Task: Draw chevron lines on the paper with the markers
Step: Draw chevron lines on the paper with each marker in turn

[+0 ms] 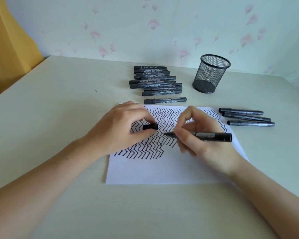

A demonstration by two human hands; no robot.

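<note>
Background: pale wall with faint pink flower prints behind the tabletop (59, 118); a yellow curtain (9, 40) hangs at the far left.
Tabletop: cream, with a small dark speck left of centre.
Paper: white sheet (162, 171) lies in front of the person, its far two thirds filled with black chevron lines (145, 150); the near strip is bare.
Left hand: left hand (121, 128) rests over the left part of the sheet, covering some of the pattern; its grip is curled, fingers and thumb pinching a black marker cap (150, 126).
Right hand: right hand (202, 133) sits over the right part of the sheet, hiding the lines beneath it; its grip pinches an uncapped black marker (207, 135) near the tip.
Marker in use: lies nearly level, tip pointing left toward the cap, over the middle of the pattern; whether the tip touches the sheet I cannot tell.
Marker pile: about ten capped black markers (155, 81) lie side by side beyond the sheet's far edge.
Side markers: three more markers (247, 117) lie just beside the sheet's right far corner.
Pen cup: black mesh pen cup (211, 73) stands upright, right of the pile, well apart from the hands.
</note>
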